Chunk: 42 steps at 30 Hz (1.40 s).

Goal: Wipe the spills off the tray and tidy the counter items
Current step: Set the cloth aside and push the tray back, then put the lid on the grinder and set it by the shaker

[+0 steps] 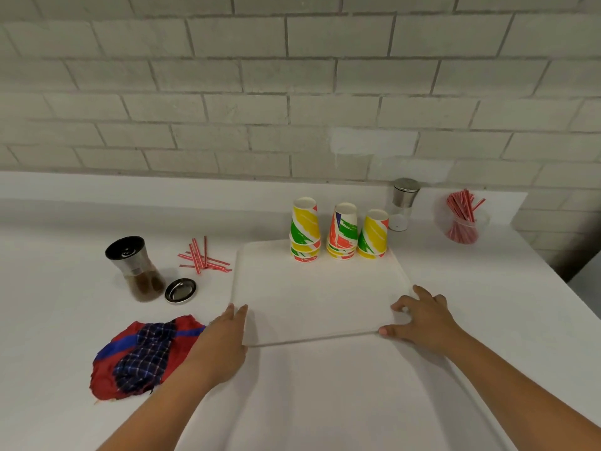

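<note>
A white tray (312, 297) lies flat on the white counter. Three stacks of upside-down striped paper cups (340, 234) stand along its far edge. My left hand (224, 343) grips the tray's near left corner. My right hand (422, 319) grips the near right corner, fingers on its surface. A crumpled red and blue checked cloth (143, 356) lies left of my left hand. No spill shows on the tray.
A grinder with brown powder (136, 268) stands at the left, its metal lid (180, 290) beside it. Loose red straws (203, 255) lie behind the lid. A second grinder (403, 203) and a glass of red straws (461, 219) stand by the brick wall.
</note>
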Available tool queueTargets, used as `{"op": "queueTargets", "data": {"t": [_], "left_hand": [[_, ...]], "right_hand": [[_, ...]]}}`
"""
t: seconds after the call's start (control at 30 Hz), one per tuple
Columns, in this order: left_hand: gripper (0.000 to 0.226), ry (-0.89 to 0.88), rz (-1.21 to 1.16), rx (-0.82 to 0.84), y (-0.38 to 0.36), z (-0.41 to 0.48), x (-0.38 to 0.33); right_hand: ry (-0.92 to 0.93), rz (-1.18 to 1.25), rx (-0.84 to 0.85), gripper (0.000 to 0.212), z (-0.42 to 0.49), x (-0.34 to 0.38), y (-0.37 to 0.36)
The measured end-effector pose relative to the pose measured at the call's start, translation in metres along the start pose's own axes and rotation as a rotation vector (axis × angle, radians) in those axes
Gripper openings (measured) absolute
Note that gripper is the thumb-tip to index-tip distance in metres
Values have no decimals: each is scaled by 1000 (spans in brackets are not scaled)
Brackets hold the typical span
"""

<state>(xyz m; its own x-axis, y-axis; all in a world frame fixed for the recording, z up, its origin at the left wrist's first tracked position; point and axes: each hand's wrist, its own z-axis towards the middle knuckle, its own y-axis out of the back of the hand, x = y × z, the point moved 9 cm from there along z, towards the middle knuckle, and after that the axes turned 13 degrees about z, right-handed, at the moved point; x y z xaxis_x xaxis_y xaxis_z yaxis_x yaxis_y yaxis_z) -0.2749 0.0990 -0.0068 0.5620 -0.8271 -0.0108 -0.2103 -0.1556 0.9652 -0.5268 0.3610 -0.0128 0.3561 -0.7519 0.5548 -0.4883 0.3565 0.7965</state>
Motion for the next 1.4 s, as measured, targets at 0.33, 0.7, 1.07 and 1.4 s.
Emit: {"op": "queueTargets", "data": {"t": [0.33,0.7,1.07,1.4], "left_hand": [[77,-52,-49,-23,21,65,26],[77,-149,-47,-38,38,129,33],[79,-203,-71,-36,39,155,35],[69,-245,-70,-262,127,124,87]], "right_hand": [[-68,-22,-114,68,19,22,-8],[-167,72,-214,62,52,31,-3],[-210,140,-202,80,74,32,-8],[349,66,-293,65,70,216,-54]]}}
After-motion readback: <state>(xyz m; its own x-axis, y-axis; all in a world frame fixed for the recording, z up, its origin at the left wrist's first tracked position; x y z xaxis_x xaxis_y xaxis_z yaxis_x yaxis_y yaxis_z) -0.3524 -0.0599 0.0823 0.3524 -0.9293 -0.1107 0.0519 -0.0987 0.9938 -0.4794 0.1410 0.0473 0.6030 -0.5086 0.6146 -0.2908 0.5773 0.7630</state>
